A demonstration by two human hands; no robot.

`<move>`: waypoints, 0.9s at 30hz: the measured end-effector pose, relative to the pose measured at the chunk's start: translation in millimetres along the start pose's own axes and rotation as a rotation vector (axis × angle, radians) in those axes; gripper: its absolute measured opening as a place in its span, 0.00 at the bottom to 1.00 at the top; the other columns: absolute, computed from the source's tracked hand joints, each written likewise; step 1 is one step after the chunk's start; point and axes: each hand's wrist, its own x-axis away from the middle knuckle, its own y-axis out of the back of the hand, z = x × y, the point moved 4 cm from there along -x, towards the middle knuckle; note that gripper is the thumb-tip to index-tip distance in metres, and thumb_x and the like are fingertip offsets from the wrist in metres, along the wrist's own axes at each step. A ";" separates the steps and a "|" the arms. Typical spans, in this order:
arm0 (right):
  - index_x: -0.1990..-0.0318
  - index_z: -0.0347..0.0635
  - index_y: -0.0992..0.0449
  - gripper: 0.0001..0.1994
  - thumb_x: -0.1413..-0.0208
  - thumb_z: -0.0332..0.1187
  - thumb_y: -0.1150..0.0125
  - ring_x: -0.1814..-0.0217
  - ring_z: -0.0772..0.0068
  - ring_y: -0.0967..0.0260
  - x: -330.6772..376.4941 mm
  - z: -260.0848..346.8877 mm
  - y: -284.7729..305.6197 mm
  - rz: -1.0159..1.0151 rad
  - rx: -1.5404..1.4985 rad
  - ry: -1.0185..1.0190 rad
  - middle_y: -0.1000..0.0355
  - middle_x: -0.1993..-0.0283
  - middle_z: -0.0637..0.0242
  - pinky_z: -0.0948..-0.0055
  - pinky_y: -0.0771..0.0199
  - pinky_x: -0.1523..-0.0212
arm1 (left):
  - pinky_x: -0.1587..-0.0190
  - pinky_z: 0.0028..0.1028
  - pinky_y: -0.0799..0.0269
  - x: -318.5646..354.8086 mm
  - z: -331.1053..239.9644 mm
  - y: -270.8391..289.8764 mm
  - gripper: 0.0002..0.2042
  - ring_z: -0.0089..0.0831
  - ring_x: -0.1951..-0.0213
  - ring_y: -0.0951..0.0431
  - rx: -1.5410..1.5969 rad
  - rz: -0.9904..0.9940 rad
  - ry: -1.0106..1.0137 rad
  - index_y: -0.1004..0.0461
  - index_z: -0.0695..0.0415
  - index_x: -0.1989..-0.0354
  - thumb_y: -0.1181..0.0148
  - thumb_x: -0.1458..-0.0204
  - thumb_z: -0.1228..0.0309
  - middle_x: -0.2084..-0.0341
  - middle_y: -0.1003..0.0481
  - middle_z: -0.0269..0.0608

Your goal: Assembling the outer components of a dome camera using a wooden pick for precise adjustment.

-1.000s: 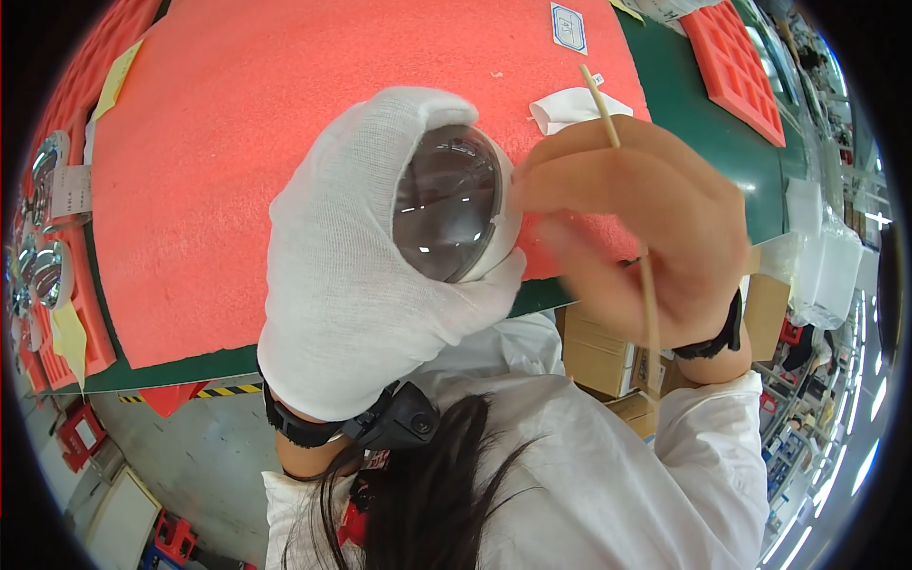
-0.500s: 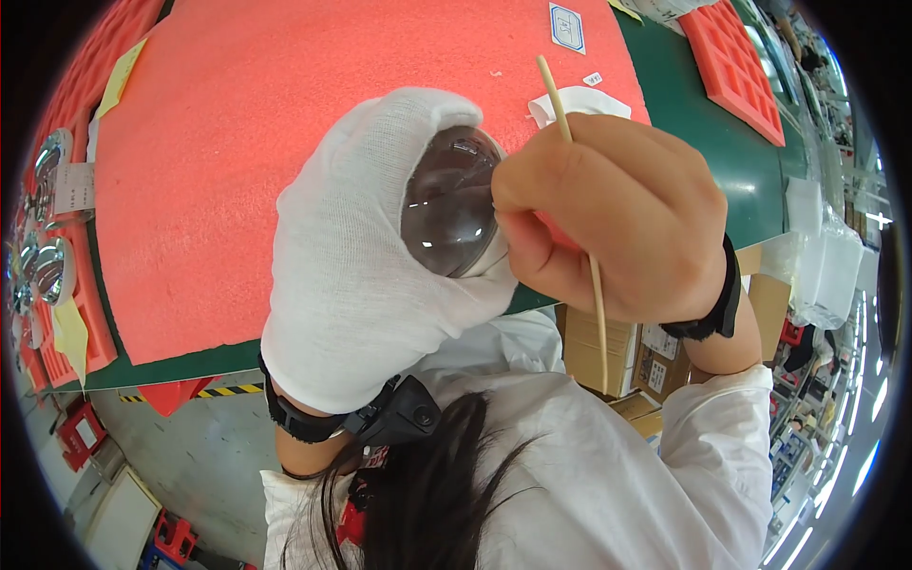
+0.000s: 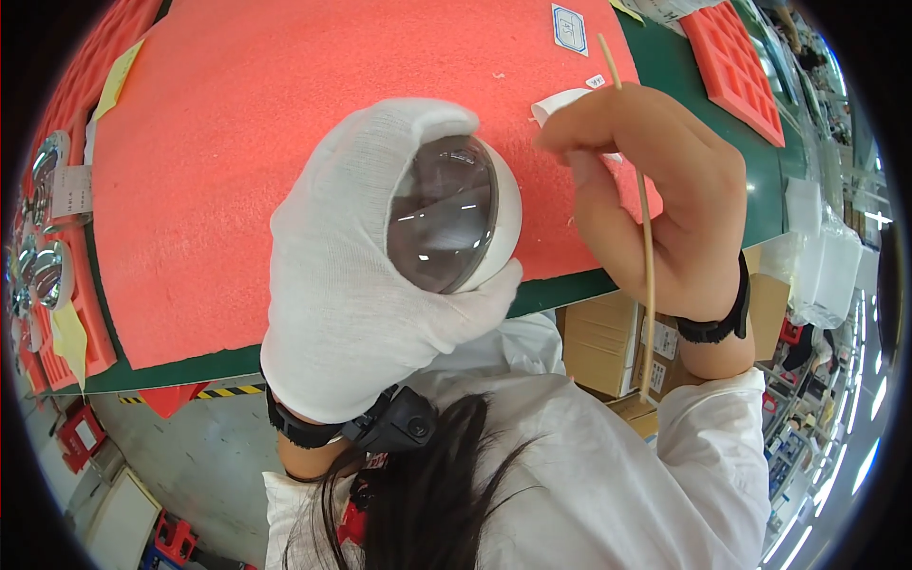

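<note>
In a white knit glove, my left hand (image 3: 342, 228) is closed round a smoky, see-through dome (image 3: 442, 218) with a white rim, tilted over the near part of the red foam sheet (image 3: 209, 190). My bare right hand (image 3: 665, 195) is to the right, apart from the dome. A thin wooden stick (image 3: 649, 285) is held in it, one end standing above the knuckles and the other reaching down past the wrist. Thumb and forefinger extend toward a small white cloth or paper (image 3: 560, 103), which the hand partly hides.
A printed card (image 3: 570, 28) and a small paper scrap (image 3: 596, 82) lie on the foam, over a green table (image 3: 760, 185). Red foam trays (image 3: 731, 66) flank it; shiny domed parts (image 3: 49, 271) sit at left. Cardboard boxes (image 3: 598, 347) stand below the edge.
My right hand has moved right, away from the dome, carrying the stick, and its fingers have opened somewhat. The dome has shifted slightly left and turned, showing more of its white rim.
</note>
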 end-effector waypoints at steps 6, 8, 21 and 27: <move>0.64 0.33 0.24 0.13 0.58 0.14 0.50 0.70 0.64 0.28 3.8 7.0 8.4 0.291 0.089 -0.083 0.27 0.69 0.58 0.76 0.29 0.67 | 0.49 0.29 0.30 3.0 1.2 0.8 0.32 0.28 0.55 0.26 -0.025 -0.025 -0.031 0.31 0.58 0.48 0.28 0.69 0.75 0.59 0.27 0.37; 0.64 0.33 0.23 0.13 0.60 0.15 0.45 0.72 0.63 0.29 2.7 5.2 3.0 0.279 0.172 -0.106 0.27 0.70 0.57 0.75 0.29 0.70 | 0.49 0.30 0.30 1.8 0.6 -0.1 0.32 0.28 0.55 0.26 -0.033 -0.025 -0.038 0.31 0.58 0.48 0.28 0.69 0.75 0.59 0.27 0.37; 0.66 0.35 0.21 0.15 0.67 0.15 0.33 0.74 0.64 0.29 8.5 24.5 -8.3 0.041 0.050 0.182 0.27 0.70 0.59 0.71 0.30 0.75 | 0.52 0.27 0.28 2.3 0.8 -4.5 0.26 0.26 0.58 0.24 0.013 -0.054 -0.037 0.30 0.59 0.51 0.31 0.62 0.81 0.62 0.25 0.38; 0.70 0.35 0.23 0.13 0.68 0.17 0.32 0.74 0.65 0.29 4.9 32.3 -10.2 0.025 0.185 0.214 0.27 0.71 0.61 0.71 0.29 0.75 | 0.52 0.27 0.28 3.1 -3.5 -4.9 0.26 0.26 0.58 0.24 -0.129 -0.077 -0.074 0.30 0.59 0.51 0.31 0.63 0.80 0.61 0.25 0.38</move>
